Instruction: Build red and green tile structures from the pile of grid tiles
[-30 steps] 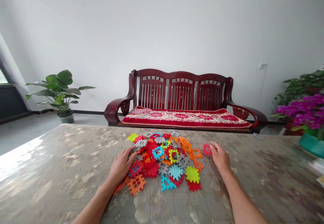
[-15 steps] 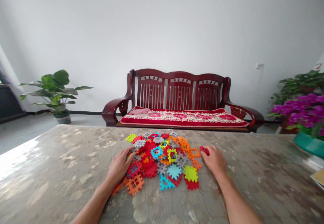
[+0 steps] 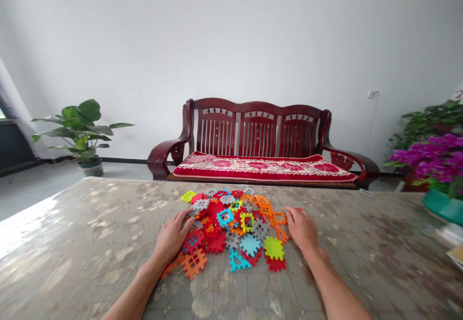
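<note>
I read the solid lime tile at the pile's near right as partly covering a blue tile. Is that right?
Not blue: in the head view, the solid lime tile at the near right partly covers a red tile.

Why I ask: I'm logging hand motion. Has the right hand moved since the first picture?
Yes: against the sofa, the right hand has shifted left, toward the tile pile.

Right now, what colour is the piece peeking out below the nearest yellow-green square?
The piece is red; the head view shows it best.
</note>
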`<action>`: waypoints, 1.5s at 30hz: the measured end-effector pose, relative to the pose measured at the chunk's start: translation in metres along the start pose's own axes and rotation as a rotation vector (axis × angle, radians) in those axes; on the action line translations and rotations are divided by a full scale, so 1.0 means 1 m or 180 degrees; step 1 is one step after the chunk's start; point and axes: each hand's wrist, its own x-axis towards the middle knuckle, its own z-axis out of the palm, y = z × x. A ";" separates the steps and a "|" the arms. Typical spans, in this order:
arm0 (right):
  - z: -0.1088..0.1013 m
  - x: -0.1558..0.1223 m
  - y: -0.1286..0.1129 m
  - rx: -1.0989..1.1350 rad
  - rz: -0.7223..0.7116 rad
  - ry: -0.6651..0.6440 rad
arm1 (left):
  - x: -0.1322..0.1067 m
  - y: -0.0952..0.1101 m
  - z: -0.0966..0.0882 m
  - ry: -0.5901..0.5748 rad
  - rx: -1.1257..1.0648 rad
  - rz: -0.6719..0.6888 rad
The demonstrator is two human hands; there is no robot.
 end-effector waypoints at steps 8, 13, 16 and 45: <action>0.000 -0.006 -0.012 -0.0001 -0.0036 -0.0312 | 0.000 -0.001 0.001 -0.0047 0.0008 -0.0017; -0.004 -0.009 -0.016 0.0350 -0.0255 -0.0321 | 0.000 -0.001 0.002 -0.0028 0.0009 -0.0032; -0.007 -0.009 -0.019 0.0518 -0.0380 -0.0344 | 0.000 -0.002 0.002 0.0000 0.0007 -0.0024; -0.003 -0.005 -0.043 0.1494 -0.0916 -0.0440 | 0.001 -0.001 0.001 -0.0050 0.0059 -0.0023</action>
